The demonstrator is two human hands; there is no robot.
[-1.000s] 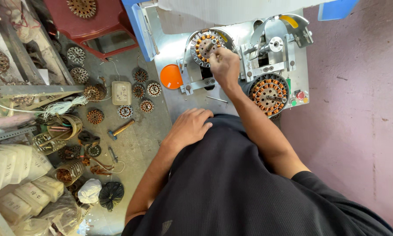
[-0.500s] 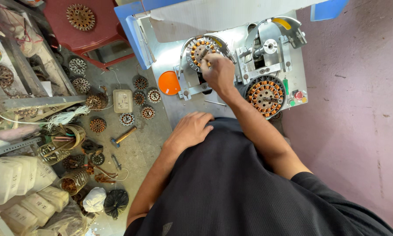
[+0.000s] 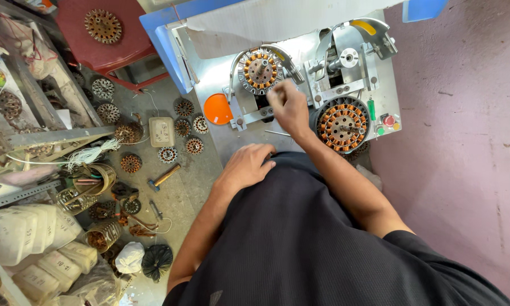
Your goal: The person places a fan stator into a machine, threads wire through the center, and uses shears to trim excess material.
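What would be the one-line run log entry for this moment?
right hand: at wound stator on machine | left hand: resting on lap

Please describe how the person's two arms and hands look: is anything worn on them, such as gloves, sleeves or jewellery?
Both hands are bare, with no gloves: the left hand and the right hand. Both forearms are uncovered too. I see no watch, ring or bracelet. The person wears a black short-sleeved shirt of finely ribbed fabric; its sleeves end near the upper arms.

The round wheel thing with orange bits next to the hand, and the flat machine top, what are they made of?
The round stator looks like dark metal wound with shiny copper-coloured wire. The machine top looks like bare grey sheet metal, dull and a bit reflective. The right hand is beside both.
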